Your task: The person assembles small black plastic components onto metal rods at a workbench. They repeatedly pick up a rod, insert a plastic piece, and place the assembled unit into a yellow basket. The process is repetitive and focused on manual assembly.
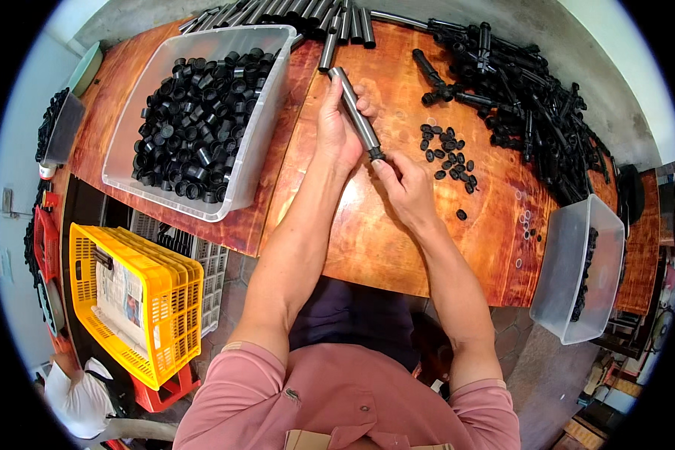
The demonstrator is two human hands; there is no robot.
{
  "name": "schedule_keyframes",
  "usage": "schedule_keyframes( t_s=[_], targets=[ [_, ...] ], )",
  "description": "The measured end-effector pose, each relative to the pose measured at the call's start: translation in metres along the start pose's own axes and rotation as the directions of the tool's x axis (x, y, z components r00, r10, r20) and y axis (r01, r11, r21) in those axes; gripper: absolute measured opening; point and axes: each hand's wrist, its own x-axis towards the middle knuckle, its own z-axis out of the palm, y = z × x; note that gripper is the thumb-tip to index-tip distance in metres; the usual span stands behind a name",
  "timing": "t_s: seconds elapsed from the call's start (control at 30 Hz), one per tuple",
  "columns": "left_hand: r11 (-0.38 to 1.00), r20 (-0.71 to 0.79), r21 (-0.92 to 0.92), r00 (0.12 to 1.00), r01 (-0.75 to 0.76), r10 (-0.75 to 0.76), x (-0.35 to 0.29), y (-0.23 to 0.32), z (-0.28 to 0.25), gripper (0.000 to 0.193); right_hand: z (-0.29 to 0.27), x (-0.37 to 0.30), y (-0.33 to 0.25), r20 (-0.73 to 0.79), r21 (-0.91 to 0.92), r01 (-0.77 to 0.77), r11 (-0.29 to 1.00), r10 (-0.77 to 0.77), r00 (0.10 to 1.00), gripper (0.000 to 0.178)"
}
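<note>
A shiny metal tube (355, 109) slants over the middle of the wooden table, its upper end pointing away from me. My left hand (340, 131) is wrapped round it from the left, with the fingertips showing on its far right side. At the near end of the tube sits a black fitting (376, 153). My right hand (406, 186) pinches at that fitting with thumb and fingers; how much of it the fingers cover I cannot tell. Right of my hands lie several small black round caps (448, 150), scattered loosely on the wood.
A translucent bin (271, 142) of black caps stands at left on the table (307, 217). More metal tubes (277, 10) lie along the back. Black rod-like parts (529, 105) are heaped at right, near another clear bin (559, 262). Below left is a yellow crate (174, 315); a person (79, 397) is beyond it.
</note>
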Motion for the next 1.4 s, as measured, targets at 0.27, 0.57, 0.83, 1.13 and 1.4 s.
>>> schedule_keyframes(
  t_s=[0.27, 0.57, 0.83, 1.13, 1.4],
  targets=[
    [0.998, 0.056, -0.01, 0.996, 0.067, -0.066, -0.003, -0.008, 0.0, 0.034, 0.008, 0.003, 0.001, -0.282, 0.392, 0.078, 0.917, 0.039, 0.959, 0.024],
    [0.99, -0.06, 0.094, 0.993, 0.103, -0.098, -0.026, -0.048, 0.02, 0.037, 0.002, 0.016, 0.011, -0.348, 0.823, 0.113, 0.557, 0.338, 0.875, 0.052],
    [0.986, -0.083, 0.039, 0.984, 0.16, -0.156, -0.033, -0.057, 0.022, 0.038, 0.008, 0.013, 0.011, -0.374, 0.783, 0.119, 0.61, 0.31, 0.874, 0.052],
    [0.987, -0.12, 0.059, 0.983, 0.149, -0.141, -0.037, -0.063, 0.024, 0.038, 0.006, 0.014, 0.011, -0.377, 0.801, 0.121, 0.586, 0.337, 0.863, 0.055],
    [0.976, -0.076, 0.021, 0.974, 0.217, -0.215, -0.042, -0.067, 0.027, 0.036, 0.009, 0.004, 0.01, -0.523, 0.445, 0.22, 0.868, 0.052, 0.851, 0.062]
  ],
)
